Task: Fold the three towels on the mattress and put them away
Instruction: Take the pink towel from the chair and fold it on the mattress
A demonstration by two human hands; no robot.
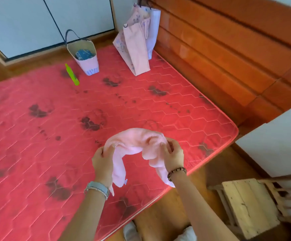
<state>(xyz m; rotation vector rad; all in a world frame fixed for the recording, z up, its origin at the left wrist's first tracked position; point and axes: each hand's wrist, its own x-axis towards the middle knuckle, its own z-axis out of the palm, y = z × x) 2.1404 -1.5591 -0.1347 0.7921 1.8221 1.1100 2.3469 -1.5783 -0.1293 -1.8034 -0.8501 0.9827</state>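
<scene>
Fingers of the left hand [101, 160] and right hand [173, 151] are clamped on a bunched pink towel [132, 145], held low in the frame's centre above the red mattress [37, 136], ends drooping

Views: one only, head-worn, wide-angle.
Position: above the near edge of the mattress [54, 119].
Direction: forward and steeply down.
Range: close to both hands, left [102, 162] and right [173, 154].
Far limit: headboard [228, 58], far right.
Overlap: not applicable.
</scene>
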